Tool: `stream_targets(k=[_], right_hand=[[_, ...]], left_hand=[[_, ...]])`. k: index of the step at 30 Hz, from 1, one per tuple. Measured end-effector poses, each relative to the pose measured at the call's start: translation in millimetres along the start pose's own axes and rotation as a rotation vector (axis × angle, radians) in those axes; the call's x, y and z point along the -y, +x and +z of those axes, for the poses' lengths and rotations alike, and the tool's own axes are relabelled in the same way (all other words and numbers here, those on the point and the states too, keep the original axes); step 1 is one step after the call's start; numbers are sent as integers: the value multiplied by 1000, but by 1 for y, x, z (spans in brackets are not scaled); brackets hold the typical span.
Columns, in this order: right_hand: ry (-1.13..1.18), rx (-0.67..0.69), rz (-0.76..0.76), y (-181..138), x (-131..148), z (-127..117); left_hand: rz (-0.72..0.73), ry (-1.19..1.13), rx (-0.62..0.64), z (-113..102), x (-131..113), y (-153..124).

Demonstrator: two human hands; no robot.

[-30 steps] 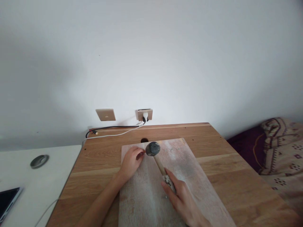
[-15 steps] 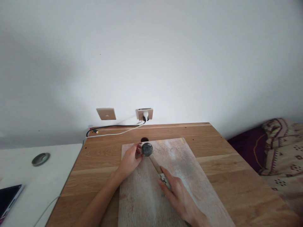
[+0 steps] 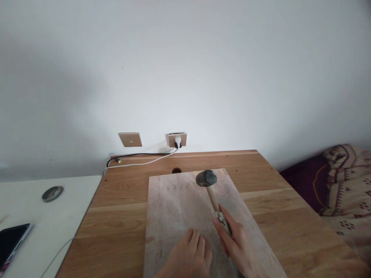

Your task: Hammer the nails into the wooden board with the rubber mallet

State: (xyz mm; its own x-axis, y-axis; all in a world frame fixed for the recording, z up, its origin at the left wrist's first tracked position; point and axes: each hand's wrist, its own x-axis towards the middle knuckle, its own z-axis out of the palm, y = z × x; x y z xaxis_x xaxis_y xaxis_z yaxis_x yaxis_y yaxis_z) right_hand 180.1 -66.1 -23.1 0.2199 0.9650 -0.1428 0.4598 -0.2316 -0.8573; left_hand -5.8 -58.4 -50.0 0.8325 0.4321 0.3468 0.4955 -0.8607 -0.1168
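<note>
My right hand (image 3: pixel 236 241) is wrapped around the handle of a rubber mallet (image 3: pixel 206 178). The mallet's dark head is over the far right part of a worn, whitish wooden board (image 3: pixel 165 216); whether it touches the board I cannot tell. Close to the near end of the board is my left hand (image 3: pixel 193 251), its fingers curled together. Anything inside those fingers is hidden. Small dark marks or bits, too small to name, dot the board near its far edge.
Under the board is a wooden tabletop (image 3: pixel 116 224) with a round hole (image 3: pixel 176 170). Cables (image 3: pixel 139 164) run along its back to a wall socket (image 3: pixel 182 139). On a white table (image 3: pixel 29 210) at left are a roll of tape (image 3: pixel 52 194) and a dark-screened device (image 3: pixel 13 241). Patterned cloth (image 3: pixel 348 193) lies at right.
My left hand has drawn back from the board's far left edge toward me and its fingers have curled. The mallet in my right hand has shifted right, its head turned sideways.
</note>
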Motion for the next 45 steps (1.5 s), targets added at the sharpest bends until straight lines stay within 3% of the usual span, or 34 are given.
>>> stream_targets(k=[3, 7, 10, 12, 14, 17, 20, 35, 45], right_hand=[[-32, 76, 40, -1, -3, 0], [-47, 82, 32, 0, -5, 0], [-45, 73, 17, 0, -5, 0], [-40, 74, 9, 0, -4, 0], [-32, 80, 5, -1, -5, 2], [-30, 80, 2, -3, -8, 6], [-53, 54, -8, -5, -13, 10], [-97, 200, 13, -1, -4, 25], [-51, 356, -155, 10, 30, 40]], left_hand=[[9, -28, 21, 1, 4, 3], [-3, -52, 52, -3, 3, 3], [-3, -99, 53, -11, 17, 2], [-115, -245, 0, -14, 40, 1], [-436, -521, -125, -13, 72, -2], [-685, -549, -204, -2, 121, -7], [-803, -556, -231, 10, 146, -13], [-857, -674, -183, 21, 152, -14], [-896, -711, -169, 16, 154, -14]])
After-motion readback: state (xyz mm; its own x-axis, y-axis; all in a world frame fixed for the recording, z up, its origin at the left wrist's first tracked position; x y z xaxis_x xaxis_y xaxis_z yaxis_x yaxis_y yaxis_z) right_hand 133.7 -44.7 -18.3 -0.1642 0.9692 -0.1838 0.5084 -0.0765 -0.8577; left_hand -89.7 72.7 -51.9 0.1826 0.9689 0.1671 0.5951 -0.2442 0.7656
